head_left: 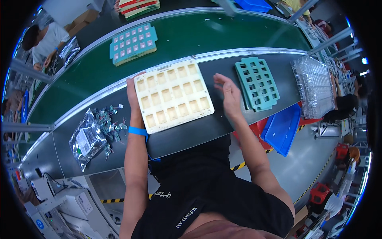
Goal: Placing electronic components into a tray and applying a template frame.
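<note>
A cream tray (174,96) with rows of square pockets is tilted up above the dark bench, and its pockets look bare. My left hand (132,95) grips its left edge, with the fingers partly hidden behind it; a blue band (137,130) circles that wrist. Off the tray's right side, my right hand (229,96) is open and holds nothing, its fingers pointing toward the tray. To the right of that hand lies a green frame (256,83) with square cut-outs, apart from it.
Left on the bench, small wired circuit boards (109,125) spill beside a silver bag (86,139). A green conveyor (179,36) beyond carries a filled teal tray (134,43). Clear plastic trays (314,85) are stacked at right, near a blue bin (283,127). Other people work around.
</note>
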`<state>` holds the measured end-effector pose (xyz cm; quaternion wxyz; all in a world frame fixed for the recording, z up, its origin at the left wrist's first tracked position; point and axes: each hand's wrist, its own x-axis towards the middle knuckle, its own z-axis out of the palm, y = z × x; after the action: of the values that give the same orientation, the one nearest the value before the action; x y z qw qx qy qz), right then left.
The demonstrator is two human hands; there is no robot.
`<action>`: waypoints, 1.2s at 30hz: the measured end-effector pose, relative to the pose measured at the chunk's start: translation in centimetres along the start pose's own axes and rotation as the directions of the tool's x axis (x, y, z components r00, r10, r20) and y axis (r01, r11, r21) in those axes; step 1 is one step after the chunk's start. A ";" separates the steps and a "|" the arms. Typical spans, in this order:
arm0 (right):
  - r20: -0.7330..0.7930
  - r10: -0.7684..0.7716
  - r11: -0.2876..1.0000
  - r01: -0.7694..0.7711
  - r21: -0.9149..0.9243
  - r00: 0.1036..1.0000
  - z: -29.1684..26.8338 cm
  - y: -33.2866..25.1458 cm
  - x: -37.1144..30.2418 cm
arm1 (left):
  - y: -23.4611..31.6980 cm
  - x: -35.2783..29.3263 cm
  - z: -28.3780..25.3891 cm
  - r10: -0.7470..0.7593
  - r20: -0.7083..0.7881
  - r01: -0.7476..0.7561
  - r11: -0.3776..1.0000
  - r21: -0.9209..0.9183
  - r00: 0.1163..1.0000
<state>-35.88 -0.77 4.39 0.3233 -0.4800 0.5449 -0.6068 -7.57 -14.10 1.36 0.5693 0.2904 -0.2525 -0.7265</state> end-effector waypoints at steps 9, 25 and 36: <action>-0.463 -0.280 0.635 -0.199 -0.746 0.841 -23.1 1.4 6.2 | 0.3 2.4 -0.3 0.105 -0.032 -0.096 0.974 0.205 0.994; -0.582 -0.209 0.320 -0.508 -0.800 0.786 -31.0 7.3 4.4 | 0.0 4.2 -2.1 0.194 -0.045 -0.161 0.904 0.396 0.980; -0.654 -0.171 0.361 -0.571 -0.737 0.737 -29.0 6.8 4.8 | 0.0 4.6 -2.7 0.260 -0.005 -0.212 0.797 0.566 0.966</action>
<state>-65.44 3.65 0.46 -0.1236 -0.2617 0.9164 -0.2766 -6.47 -18.72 -1.17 0.5548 0.4403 -0.4651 -0.5311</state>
